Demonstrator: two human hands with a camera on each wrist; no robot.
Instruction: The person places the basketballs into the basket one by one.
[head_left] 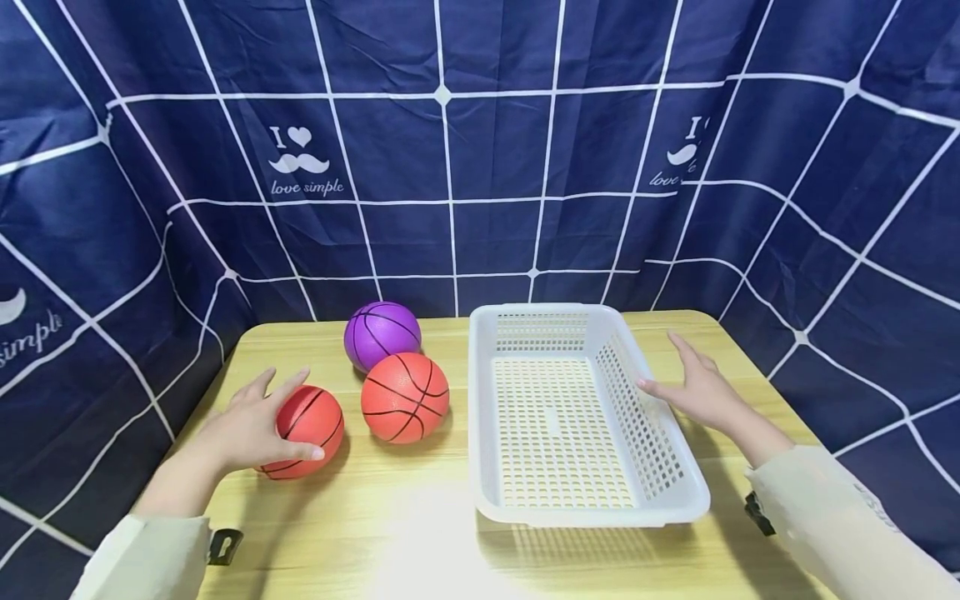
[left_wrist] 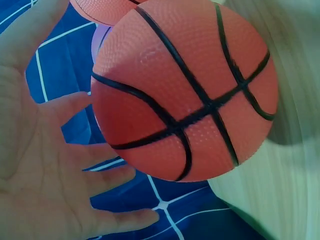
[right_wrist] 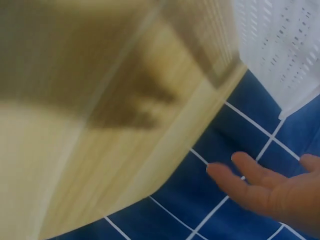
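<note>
My left hand (head_left: 251, 427), fingers spread, hovers over the near side of an orange-red toy basketball (head_left: 318, 423) on the left of the table. In the left wrist view that ball (left_wrist: 190, 100) lies in front of the open palm (left_wrist: 35, 150); whether the fingertips touch it I cannot tell. A second orange-red basketball (head_left: 405, 398) sits to its right, with a purple basketball (head_left: 381, 335) just behind. On the other side, my right hand (head_left: 701, 390) is held beside the white plastic basket (head_left: 480, 450), its thumb tip at the right rim. Nothing is in that hand.
The basket stands on a light wood table (head_left: 420, 517) with rounded far corners. Dark blue cloth (head_left: 495, 167) with white lines hangs behind the table and along both sides. Inside the basket only its perforated bottom shows.
</note>
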